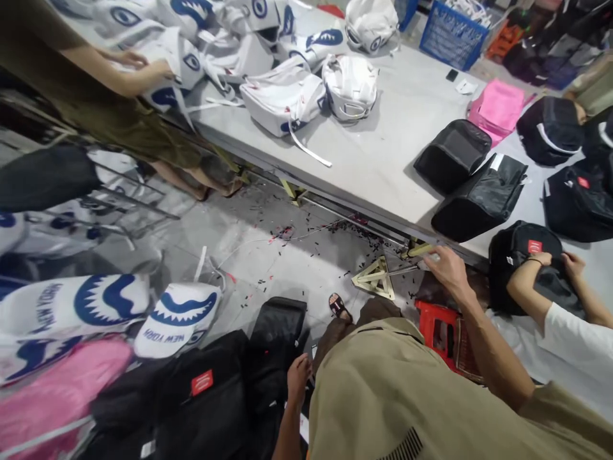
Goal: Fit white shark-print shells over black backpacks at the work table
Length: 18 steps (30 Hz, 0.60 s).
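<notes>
Head view: reaching two ways at once, down to black bags on the floor and out to the near edge of the grey worktop (383,160).

Left hand (297,378) lowered with fingers loosely curled onto the black fabric backpack with a red label (211,396), which lies on the floor below the worktop's near edge, long axis running roughly left to right, label face up; whether anything is pinched there, cannot tell. Right hand (443,268) stretched out to the worktop's near edge, fingers bent over its lip beside a thin metal strut, probably for support while leaning; clamped or merely resting, cannot tell. Along the near edge to the right, a co-worker's two hands (555,262) pressing on another black backpack (522,246). Far left edge: another person's arm among white backpacks with blue shark print (282,96). Red plastic stool (438,329) under the right arm.
</notes>
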Available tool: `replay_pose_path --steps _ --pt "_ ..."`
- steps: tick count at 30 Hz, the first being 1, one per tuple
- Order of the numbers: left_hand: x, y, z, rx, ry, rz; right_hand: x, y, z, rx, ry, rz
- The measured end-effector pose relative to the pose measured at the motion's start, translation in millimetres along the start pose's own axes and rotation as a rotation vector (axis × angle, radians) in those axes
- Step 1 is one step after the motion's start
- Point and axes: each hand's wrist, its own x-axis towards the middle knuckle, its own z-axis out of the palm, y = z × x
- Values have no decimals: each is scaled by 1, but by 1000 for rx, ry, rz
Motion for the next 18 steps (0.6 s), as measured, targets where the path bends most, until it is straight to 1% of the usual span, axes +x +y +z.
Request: replay_pose_path --steps 3,6,8,10,13,15,16,18 --pt "25 16 -5 40 -45 16 26 -15 3 -24 44 31" --pt "44 29 -4 127 -81 93 58 -22 6 -27 86 115" --pt "54 36 -2 191 -104 145 88 -25 5 -15 111 176" --pt "61 42 -3 255 -122 172 124 -31 0 0 118 231" --pt "67 48 -11 339 -119 202 173 -44 -10 20 96 267" --pt "66 50 -20 397 -103 214 184 -56 -16 1 67 261" --pt "64 50 -25 428 -95 216 182 -62 -17 -18 50 257" --pt "59 50 -33 500 -80 214 162 -74 -17 -56 21 247"
